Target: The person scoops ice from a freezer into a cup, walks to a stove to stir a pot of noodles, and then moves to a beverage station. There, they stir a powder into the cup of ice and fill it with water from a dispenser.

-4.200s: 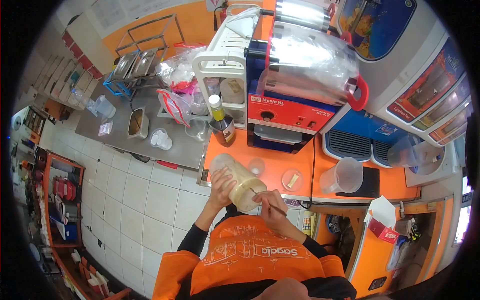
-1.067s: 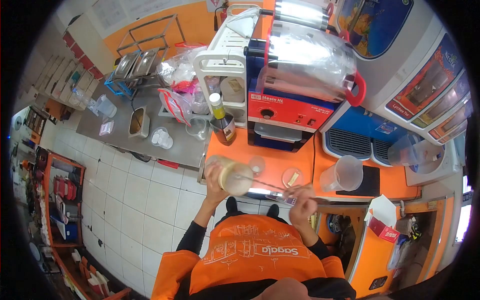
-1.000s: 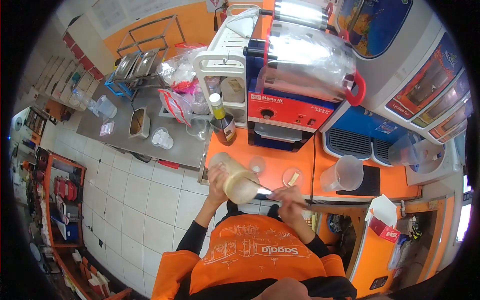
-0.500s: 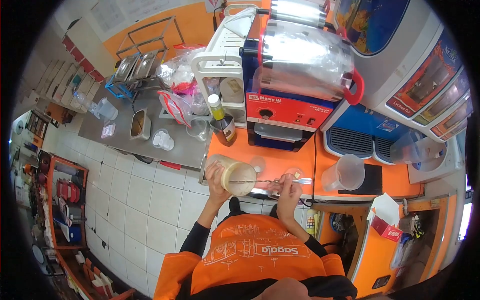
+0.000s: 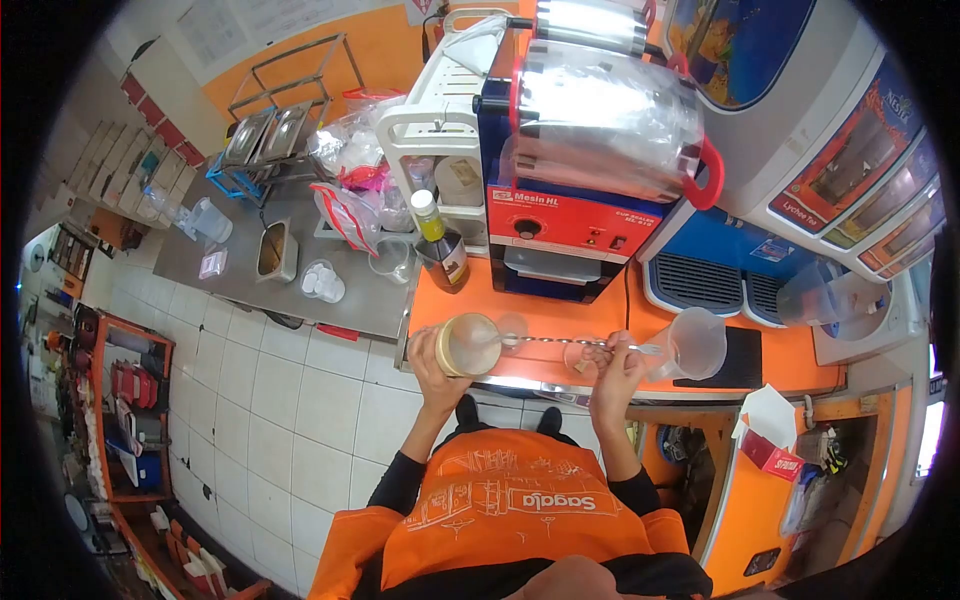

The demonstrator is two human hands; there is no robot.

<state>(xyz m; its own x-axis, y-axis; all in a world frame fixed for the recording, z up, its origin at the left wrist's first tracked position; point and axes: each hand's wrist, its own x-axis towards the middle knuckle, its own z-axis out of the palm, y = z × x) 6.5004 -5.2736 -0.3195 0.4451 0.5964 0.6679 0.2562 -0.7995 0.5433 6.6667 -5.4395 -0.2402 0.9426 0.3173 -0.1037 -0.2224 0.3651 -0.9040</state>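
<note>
Spoon (image 5: 545, 341) farther right, between right fingers (image 5: 613, 352)

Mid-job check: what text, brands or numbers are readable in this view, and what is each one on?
"Mesin HL": red panel of the sealing machine.
"Sagala": orange shirt, seen upside down.
"Lychee Tea": dispenser label, barely legible.
Too blurred to read: wall papers, bottle label, small print on the red panel.
None visible on the jar in the left hand.
</note>
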